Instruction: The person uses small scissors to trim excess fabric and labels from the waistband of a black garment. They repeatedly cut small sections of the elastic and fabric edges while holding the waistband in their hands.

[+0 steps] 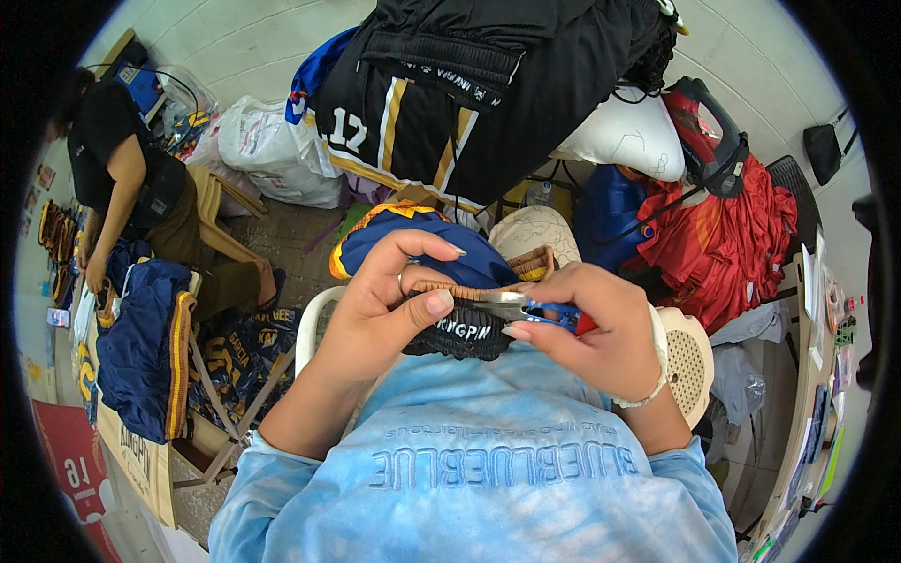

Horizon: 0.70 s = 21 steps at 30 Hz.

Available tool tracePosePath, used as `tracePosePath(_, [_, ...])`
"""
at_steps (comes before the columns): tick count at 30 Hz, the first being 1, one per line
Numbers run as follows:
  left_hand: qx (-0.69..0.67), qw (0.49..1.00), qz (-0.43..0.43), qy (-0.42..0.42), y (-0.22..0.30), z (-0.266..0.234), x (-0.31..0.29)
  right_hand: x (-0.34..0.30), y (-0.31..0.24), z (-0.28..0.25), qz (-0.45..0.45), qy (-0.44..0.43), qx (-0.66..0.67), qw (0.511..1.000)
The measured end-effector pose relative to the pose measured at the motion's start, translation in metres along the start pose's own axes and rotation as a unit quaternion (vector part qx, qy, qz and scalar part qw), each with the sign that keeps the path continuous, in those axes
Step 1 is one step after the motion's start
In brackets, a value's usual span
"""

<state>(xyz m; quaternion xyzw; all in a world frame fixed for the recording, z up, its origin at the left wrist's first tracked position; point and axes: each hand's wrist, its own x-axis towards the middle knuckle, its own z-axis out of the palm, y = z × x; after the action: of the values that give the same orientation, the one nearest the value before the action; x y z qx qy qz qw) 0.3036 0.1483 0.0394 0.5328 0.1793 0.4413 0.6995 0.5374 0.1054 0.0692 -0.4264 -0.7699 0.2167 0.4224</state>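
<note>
My left grip [399, 298] holds the black gathered waistband [452, 345] near the blue shirt [497, 418]; my right grip [599, 324] is wrapped around blue-handled snips [552, 317], blades by the waistband. Trimming seems underway, unfinished; how much remains, I cannot tell.

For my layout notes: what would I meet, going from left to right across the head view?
Navy garment with gold trim, large white plastic bag, left hand, blue-handled snips, right hand, clothes iron, black pouch.

the head-worn fisheye looks steeply down, close above the left hand [385, 305] and right hand [605, 330], reaching the wall [249, 39] beyond.
</note>
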Motion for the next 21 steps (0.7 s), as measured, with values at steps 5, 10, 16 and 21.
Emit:
tracePosePath(5, [-0.004,0.999,-0.021,0.047,0.001,0.002,0.0,-0.002,0.002,-0.007,0.041,0.009,0.06,0.997])
tracePosePath(10, [-0.05,0.995,-0.04,0.083,0.003,0.001,0.001,-0.005,0.004,-0.011,-0.012,-0.063,0.016,0.998])
tracePosePath(16, [-0.035,0.991,-0.048,0.124,-0.001,0.002,0.001,-0.005,0.009,0.003,-0.037,-0.032,0.025,0.998])
tracePosePath(21, [-0.045,0.993,-0.048,0.102,-0.002,-0.002,0.002,-0.002,0.009,0.015,-0.026,0.008,0.063,0.998])
